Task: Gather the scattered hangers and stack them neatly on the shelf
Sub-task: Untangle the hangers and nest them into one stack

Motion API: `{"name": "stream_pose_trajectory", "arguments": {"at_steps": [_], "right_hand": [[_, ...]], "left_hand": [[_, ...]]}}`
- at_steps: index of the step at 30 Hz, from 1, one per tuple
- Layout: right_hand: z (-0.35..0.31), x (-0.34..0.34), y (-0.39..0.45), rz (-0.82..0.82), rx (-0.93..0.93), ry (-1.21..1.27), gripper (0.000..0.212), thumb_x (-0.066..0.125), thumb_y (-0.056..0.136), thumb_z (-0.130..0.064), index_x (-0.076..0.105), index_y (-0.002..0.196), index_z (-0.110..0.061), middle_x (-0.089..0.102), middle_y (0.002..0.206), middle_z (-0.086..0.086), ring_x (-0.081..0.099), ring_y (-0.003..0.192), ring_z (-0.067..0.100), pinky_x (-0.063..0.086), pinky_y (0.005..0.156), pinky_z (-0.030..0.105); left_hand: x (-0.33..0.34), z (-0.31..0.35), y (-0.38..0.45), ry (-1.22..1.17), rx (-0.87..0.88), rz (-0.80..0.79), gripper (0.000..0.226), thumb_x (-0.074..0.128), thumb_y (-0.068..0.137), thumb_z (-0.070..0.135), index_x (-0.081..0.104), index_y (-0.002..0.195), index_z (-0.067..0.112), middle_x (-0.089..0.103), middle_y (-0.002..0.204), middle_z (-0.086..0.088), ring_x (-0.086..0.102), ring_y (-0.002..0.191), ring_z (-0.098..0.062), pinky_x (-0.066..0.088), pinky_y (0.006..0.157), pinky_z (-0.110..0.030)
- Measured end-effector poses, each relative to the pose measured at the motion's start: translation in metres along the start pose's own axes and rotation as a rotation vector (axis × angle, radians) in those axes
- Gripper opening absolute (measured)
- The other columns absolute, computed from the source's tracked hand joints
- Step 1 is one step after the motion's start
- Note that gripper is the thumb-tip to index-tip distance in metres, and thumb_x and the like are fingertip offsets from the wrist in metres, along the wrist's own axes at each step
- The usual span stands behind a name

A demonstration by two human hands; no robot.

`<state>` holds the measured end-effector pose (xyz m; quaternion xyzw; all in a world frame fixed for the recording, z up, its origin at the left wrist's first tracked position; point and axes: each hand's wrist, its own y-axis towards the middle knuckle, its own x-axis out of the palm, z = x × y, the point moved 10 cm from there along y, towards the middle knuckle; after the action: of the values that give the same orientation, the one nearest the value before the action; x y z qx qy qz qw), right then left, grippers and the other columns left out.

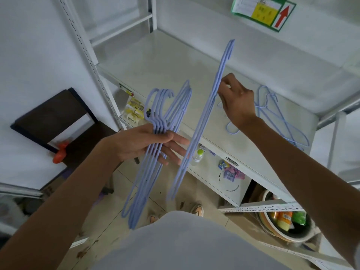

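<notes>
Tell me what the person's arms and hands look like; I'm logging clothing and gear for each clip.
Both arms are bare up to the frame edge: no sleeves show. The left hand and right hand wear no gloves, and no rings, watch or bracelet are visible. A light grey top covers the torso.

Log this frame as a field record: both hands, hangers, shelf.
left hand: grips a bundle of light blue wire hangers at the necks, hooks up
right hand: pinches a single light blue wire hanger, seen edge-on, apart from the bundle
loose hangers: a few lie on the white metal shelf, behind the right hand
stack on shelf: none yet
below shelf: clear bottle with green cap
</notes>
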<state>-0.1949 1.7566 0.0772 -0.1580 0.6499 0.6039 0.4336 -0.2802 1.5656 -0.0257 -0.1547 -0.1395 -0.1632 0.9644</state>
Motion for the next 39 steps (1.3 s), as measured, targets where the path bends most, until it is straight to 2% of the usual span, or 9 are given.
{"name": "stream_pose_trajectory", "arguments": {"at_steps": [4, 11, 15, 18, 24, 28, 33, 36, 39], "right_hand": [[-0.019, 0.006, -0.001, 0.044, -0.04, 0.099, 0.043, 0.063, 0.085, 0.012, 0.049, 0.105, -0.023, 0.065, 0.098, 0.008, 0.063, 0.074, 0.022, 0.046, 0.04, 0.032], [-0.047, 0.038, -0.038, 0.006, 0.047, 0.233, 0.041, 0.067, 0.082, 0.016, 0.073, 0.113, -0.01, 0.07, 0.102, 0.009, 0.063, 0.073, 0.02, 0.045, 0.038, 0.034], [-0.034, 0.045, -0.047, -0.024, 0.073, 0.216, 0.04, 0.065, 0.082, 0.018, 0.071, 0.11, -0.01, 0.069, 0.102, 0.008, 0.061, 0.076, 0.018, 0.046, 0.038, 0.034], [-0.013, 0.039, -0.043, 0.008, 0.143, 0.209, 0.038, 0.061, 0.088, 0.014, 0.053, 0.108, -0.017, 0.065, 0.1, 0.009, 0.054, 0.07, 0.019, 0.044, 0.039, 0.032], [0.015, 0.031, -0.044, 0.042, 0.232, 0.141, 0.019, 0.056, 0.099, 0.005, 0.071, 0.105, -0.006, 0.067, 0.101, 0.008, 0.061, 0.072, 0.021, 0.046, 0.04, 0.036], [0.007, 0.028, -0.053, 0.055, 0.217, 0.123, 0.025, 0.067, 0.088, 0.01, 0.073, 0.102, -0.01, 0.07, 0.099, 0.004, 0.064, 0.074, 0.017, 0.046, 0.039, 0.035], [-0.036, 0.038, -0.052, -0.056, 0.033, 0.168, 0.018, 0.063, 0.096, -0.018, 0.071, 0.112, -0.017, 0.07, 0.116, 0.003, 0.069, 0.098, 0.023, 0.056, 0.052, 0.035], [-0.018, 0.02, -0.056, -0.002, 0.308, 0.252, 0.021, 0.064, 0.094, -0.01, 0.068, 0.114, -0.017, 0.064, 0.118, -0.002, 0.067, 0.101, 0.02, 0.053, 0.054, 0.032], [0.005, 0.029, -0.102, -0.02, 0.988, 0.778, 0.01, 0.056, 0.099, -0.012, 0.066, 0.099, -0.013, 0.07, 0.093, 0.005, 0.068, 0.08, 0.023, 0.056, 0.064, 0.04]], "left_hand": [[0.01, 0.008, 0.026, -0.022, 0.027, 0.053, 0.042, 0.049, 0.107, 0.034, 0.064, 0.139, 0.012, 0.068, 0.135, -0.02, 0.068, 0.123, -0.038, 0.06, 0.092, -0.042], [0.044, -0.006, 0.049, -0.425, 0.036, -0.04, 0.051, 0.032, 0.101, 0.015, 0.063, 0.137, -0.003, 0.066, 0.134, -0.028, 0.066, 0.123, -0.04, 0.055, 0.1, -0.045], [0.042, -0.005, 0.06, -0.481, 0.049, 0.001, 0.047, 0.054, 0.1, 0.032, 0.068, 0.133, 0.002, 0.068, 0.133, -0.023, 0.07, 0.12, -0.034, 0.057, 0.098, -0.039], [0.04, 0.0, 0.068, -0.521, 0.068, 0.019, 0.049, 0.07, 0.094, 0.037, 0.07, 0.132, 0.006, 0.07, 0.132, -0.02, 0.072, 0.118, -0.03, 0.058, 0.098, -0.037], [0.035, 0.009, 0.081, -0.563, 0.114, -0.019, 0.055, 0.075, 0.091, 0.039, 0.068, 0.135, 0.007, 0.068, 0.136, -0.017, 0.069, 0.123, -0.029, 0.057, 0.099, -0.035], [0.03, 0.013, 0.091, -0.535, 0.142, 0.003, 0.057, 0.07, 0.094, 0.04, 0.063, 0.14, 0.007, 0.064, 0.141, -0.018, 0.066, 0.126, -0.03, 0.056, 0.1, -0.037], [0.024, 0.014, 0.111, -0.43, 0.116, 0.103, 0.038, 0.072, 0.094, 0.023, 0.071, 0.129, 0.007, 0.07, 0.132, -0.021, 0.074, 0.113, -0.027, 0.06, 0.092, -0.036], [0.007, 0.012, 0.115, -0.476, 0.156, 0.214, 0.027, 0.062, 0.098, 0.008, 0.075, 0.122, 0.005, 0.072, 0.128, -0.022, 0.074, 0.111, -0.028, 0.06, 0.09, -0.035], [-0.011, 0.022, 0.114, -0.589, 0.273, 0.218, 0.033, 0.048, 0.104, 0.001, 0.07, 0.128, 0.002, 0.07, 0.132, -0.02, 0.072, 0.117, -0.028, 0.058, 0.095, -0.035]]}}
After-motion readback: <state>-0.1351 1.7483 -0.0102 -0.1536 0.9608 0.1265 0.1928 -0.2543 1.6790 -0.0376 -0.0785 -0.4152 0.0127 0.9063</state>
